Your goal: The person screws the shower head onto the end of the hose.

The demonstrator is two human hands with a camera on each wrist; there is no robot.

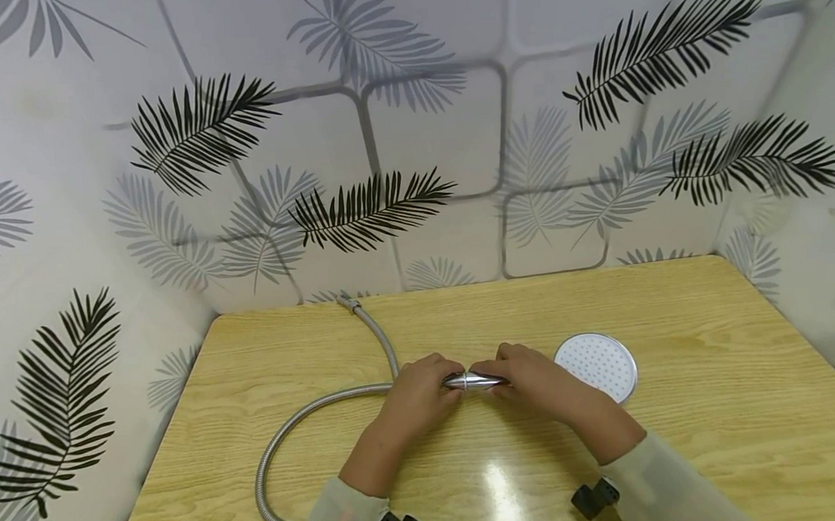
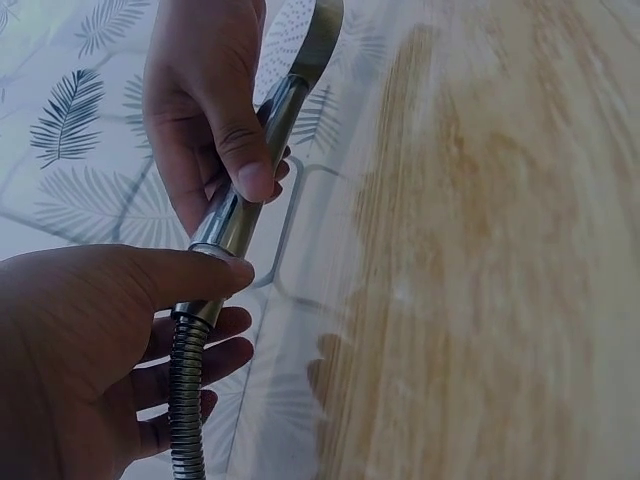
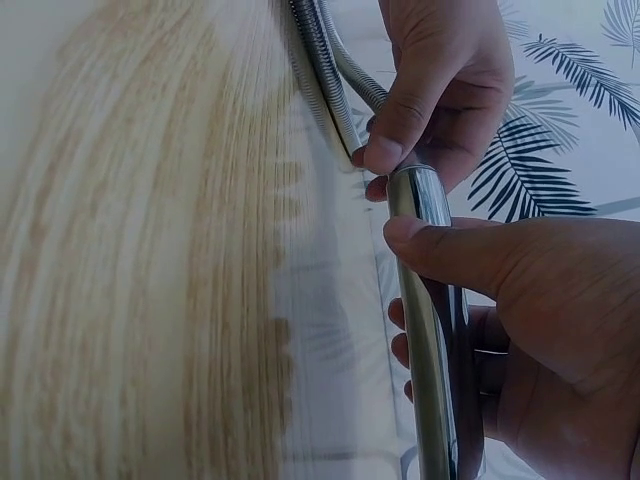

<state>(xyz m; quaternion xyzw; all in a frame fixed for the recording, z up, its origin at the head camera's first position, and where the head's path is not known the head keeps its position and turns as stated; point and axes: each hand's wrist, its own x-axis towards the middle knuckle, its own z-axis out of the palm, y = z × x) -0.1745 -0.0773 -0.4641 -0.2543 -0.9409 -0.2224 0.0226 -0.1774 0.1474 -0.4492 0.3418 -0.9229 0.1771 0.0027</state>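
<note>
My right hand [image 1: 537,376] grips the chrome handle of a shower head [image 1: 596,365], whose round white spray face points up beyond the wrist. With thumb and fingers, my left hand [image 1: 420,394] pinches the end fitting of a ribbed metal shower hose [image 1: 274,441]. In the left wrist view the hose fitting [image 2: 197,310] lines up with the lower end of the handle [image 2: 232,225], and the two meet. The right wrist view shows the smooth handle [image 3: 430,380] along the right palm. Whether the threads are engaged is hidden.
Both hands are above a wood-grain table [image 1: 713,355]. The hose loops left, and its other end [image 1: 350,302] lies near the table's back edge. Leaf-patterned wall covering [image 1: 444,235] rises behind and at the sides. Black wrist straps [image 1: 594,497] sit over the sleeves.
</note>
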